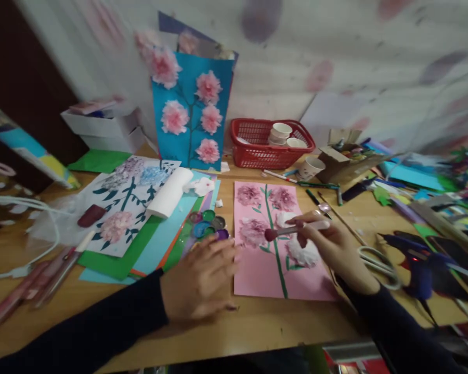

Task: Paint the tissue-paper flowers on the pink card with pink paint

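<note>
My right hand (331, 246) pinches a paintbrush (292, 230) by its pale handle. The dark reddish bristles hover over or touch a pink sheet (253, 278); I cannot tell which. On that sheet are a painted green stem (275, 249) with leaves, purple-tinted tissue flowers (252, 232) and white tissue flowers (302, 253), one partly hidden behind my right hand. My left hand (203, 280), slightly blurred, is spread with nothing in it, beside the sheet's left edge. Just beyond its fingers stand small paint pots (205, 228), partly covered by the hand.
A blue card with pink flowers (192, 117) stands at the back, beside a red basket (265, 156) holding paper cups. A paper roll (170, 192) lies on coloured sheets at left. Scissors (380, 266) and a glue gun (413, 259) with cable lie at right.
</note>
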A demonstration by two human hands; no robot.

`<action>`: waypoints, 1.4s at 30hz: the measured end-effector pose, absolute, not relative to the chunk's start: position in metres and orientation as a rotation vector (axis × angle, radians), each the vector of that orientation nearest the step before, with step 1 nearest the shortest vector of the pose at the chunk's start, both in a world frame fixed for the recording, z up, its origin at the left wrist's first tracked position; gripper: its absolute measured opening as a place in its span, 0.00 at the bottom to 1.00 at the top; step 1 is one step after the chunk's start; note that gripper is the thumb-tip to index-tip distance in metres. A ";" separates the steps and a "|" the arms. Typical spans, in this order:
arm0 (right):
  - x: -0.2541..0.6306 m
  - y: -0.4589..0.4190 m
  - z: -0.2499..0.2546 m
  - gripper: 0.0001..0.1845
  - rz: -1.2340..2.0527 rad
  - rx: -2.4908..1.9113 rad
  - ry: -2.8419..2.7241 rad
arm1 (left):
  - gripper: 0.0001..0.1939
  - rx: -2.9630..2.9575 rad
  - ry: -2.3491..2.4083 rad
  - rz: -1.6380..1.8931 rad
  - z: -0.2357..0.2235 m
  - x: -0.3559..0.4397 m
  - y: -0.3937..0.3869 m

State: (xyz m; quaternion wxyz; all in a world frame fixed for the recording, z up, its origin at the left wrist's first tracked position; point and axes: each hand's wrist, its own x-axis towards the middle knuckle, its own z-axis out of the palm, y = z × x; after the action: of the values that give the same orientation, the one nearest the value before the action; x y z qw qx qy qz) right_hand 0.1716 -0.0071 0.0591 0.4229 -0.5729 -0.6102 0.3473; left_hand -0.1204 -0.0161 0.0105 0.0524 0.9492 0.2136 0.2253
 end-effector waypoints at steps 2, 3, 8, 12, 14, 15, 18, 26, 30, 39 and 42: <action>0.172 -0.021 0.050 0.15 0.866 -1.406 -1.637 | 0.29 2.902 0.482 0.546 0.007 -0.097 -0.025; 0.171 -0.024 0.046 0.14 0.817 -1.408 -1.700 | 0.30 2.905 0.424 0.480 0.005 -0.086 -0.027; 0.170 -0.030 0.035 0.10 0.485 -1.448 -1.854 | 0.31 2.865 0.358 0.316 0.000 -0.061 -0.023; 0.169 -0.036 0.032 0.11 0.434 -1.416 -1.829 | 0.30 2.858 0.396 0.289 0.002 -0.059 -0.023; 0.169 -0.037 0.031 0.10 0.396 -1.457 -1.741 | 0.31 2.871 0.396 0.248 0.004 -0.059 -0.024; 0.169 -0.037 0.031 0.10 0.441 -1.427 -1.754 | 0.31 2.879 0.387 0.229 0.005 -0.059 -0.024; 0.168 -0.036 0.029 0.11 0.569 -1.346 -1.793 | 0.30 2.890 0.379 0.179 0.009 -0.059 -0.023; 0.170 -0.031 0.029 0.12 0.612 -1.439 -1.708 | 0.31 2.865 0.373 0.138 0.007 -0.059 -0.021; 0.171 -0.028 0.029 0.11 0.643 -1.402 -1.740 | 0.31 2.854 0.345 0.146 0.007 -0.059 -0.020; 0.177 -0.025 0.033 0.11 0.709 -1.439 -1.711 | 0.29 2.901 0.328 0.101 0.013 -0.055 -0.018; 0.177 -0.025 0.035 0.13 0.670 -1.519 -1.596 | 0.27 2.915 0.325 0.107 0.014 -0.054 -0.018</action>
State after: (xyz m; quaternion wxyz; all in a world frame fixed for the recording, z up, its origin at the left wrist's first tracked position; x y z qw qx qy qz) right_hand 0.1771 -0.0247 0.0354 0.4072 -0.6024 -0.6330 0.2657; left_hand -0.0539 -0.0179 0.0138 0.1032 0.9879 0.1100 0.0364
